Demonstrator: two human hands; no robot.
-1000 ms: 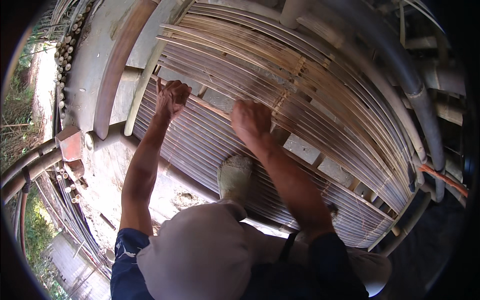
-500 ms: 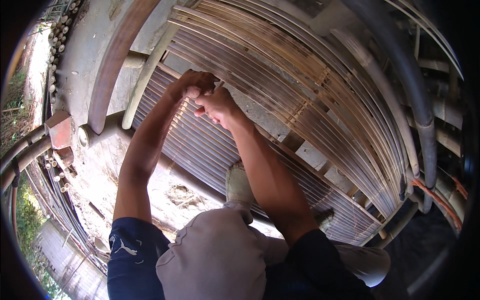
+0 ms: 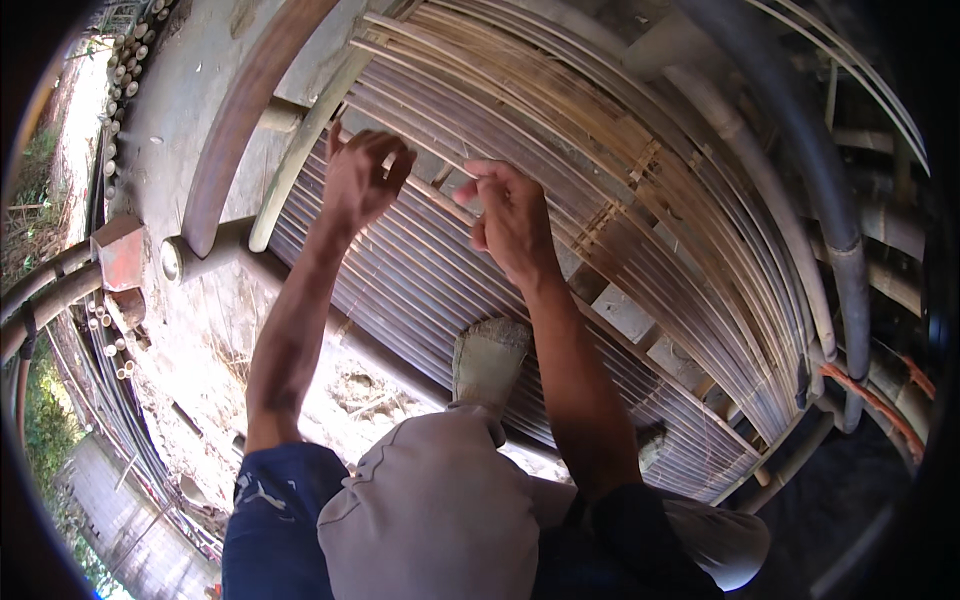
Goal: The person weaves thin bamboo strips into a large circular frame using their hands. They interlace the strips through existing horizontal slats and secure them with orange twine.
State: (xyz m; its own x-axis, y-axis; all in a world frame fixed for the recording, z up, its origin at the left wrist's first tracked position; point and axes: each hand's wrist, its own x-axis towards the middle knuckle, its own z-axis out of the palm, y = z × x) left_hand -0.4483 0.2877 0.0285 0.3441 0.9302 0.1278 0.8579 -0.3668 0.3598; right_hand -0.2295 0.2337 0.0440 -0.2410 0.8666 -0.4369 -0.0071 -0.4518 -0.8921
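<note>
A slatted panel of thin bamboo strips [image 3: 400, 300] lies below me, with a second band of long strips [image 3: 600, 150] beyond it. My left hand [image 3: 365, 178] is raised over the panel's far left end, its fingers curled in. To the right, my right hand [image 3: 512, 215] hovers over the long strips with thumb and fingers pinched and one finger partly extended. A gap separates the two hands. Whether a thin strand is held in either one is too small to make out. Brown lashings [image 3: 600, 225] bind the strips right of my right hand.
My shod foot [image 3: 490, 355] rests on the panel. A thin pole [image 3: 305, 150] crosses its left end, beside a thick curved pole [image 3: 240, 110]. Dark poles [image 3: 850, 265] and an orange strap [image 3: 865, 390] are at right. A reddish block [image 3: 120, 255] stands at left.
My hands were together at the panel's far left end. They have drawn apart, the left slightly to the left and the right further right.
</note>
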